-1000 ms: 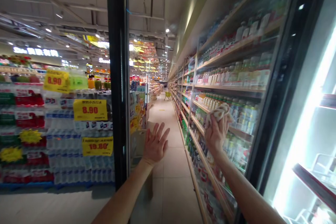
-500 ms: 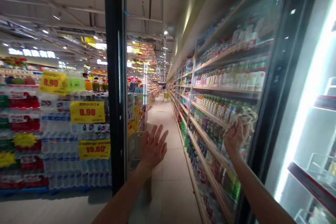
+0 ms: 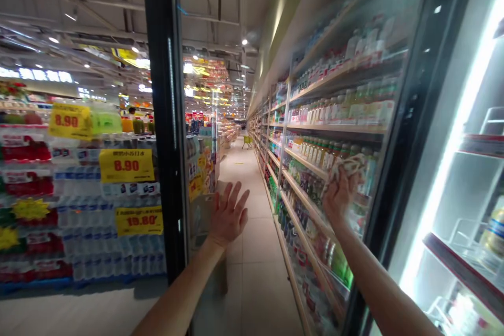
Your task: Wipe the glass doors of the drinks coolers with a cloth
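Observation:
A glass door (image 3: 260, 252) in a black frame (image 3: 162, 115) stands open in front of me. My left hand (image 3: 228, 216) is spread, fingers apart, at the door's glass left of its middle; it holds nothing. Near the right side of the same pane, my right hand (image 3: 338, 194) grips a crumpled pale cloth (image 3: 352, 165) with darker markings, held up at the glass. I cannot tell how firmly the cloth presses on it. Bottles on shelves (image 3: 326, 128) show through the glass behind the cloth.
A lit cooler with wire-fronted shelves (image 3: 464, 268) is close on my right. Stacked packs of bottled water (image 3: 114, 215) with yellow price signs (image 3: 126, 165) stand at left. Beyond the glass runs a tiled aisle (image 3: 236, 168) with a green cart (image 3: 247, 140) far off.
My right hand has moved a little left and up with the cloth. My left hand stays spread in nearly the same place. The view has shifted slightly.

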`<act>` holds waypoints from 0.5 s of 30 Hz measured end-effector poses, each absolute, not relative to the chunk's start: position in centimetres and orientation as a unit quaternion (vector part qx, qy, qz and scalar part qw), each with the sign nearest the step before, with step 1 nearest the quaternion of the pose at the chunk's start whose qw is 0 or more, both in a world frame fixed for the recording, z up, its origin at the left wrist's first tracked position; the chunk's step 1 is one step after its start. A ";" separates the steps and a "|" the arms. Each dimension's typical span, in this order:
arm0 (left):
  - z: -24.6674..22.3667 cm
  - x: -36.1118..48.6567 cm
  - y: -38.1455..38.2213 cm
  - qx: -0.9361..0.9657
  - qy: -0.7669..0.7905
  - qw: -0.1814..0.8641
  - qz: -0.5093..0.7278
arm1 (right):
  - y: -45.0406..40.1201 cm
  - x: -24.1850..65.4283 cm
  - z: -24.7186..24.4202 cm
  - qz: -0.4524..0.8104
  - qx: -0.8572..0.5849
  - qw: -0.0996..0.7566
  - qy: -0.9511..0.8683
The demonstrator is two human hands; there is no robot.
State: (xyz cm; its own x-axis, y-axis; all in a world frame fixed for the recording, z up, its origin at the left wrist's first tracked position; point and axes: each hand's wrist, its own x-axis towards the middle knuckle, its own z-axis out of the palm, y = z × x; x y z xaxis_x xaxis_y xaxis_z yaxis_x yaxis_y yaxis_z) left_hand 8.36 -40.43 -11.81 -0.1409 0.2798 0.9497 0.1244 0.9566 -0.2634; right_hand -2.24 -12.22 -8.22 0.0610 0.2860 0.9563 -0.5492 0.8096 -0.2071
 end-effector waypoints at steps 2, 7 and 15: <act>-11.8 8.4 -40.4 -0.137 -0.753 0.640 0.059 | -13.5 -1.5 -8.6 0.275 0.133 0.721 -0.622; -11.7 8.1 -40.9 -0.140 -0.756 0.636 0.060 | -20.0 1.7 -10.6 0.106 0.392 0.642 -0.651; -10.5 8.9 -38.6 -0.145 -0.745 0.651 -0.029 | -19.7 -0.6 -6.2 0.226 0.290 0.711 -0.599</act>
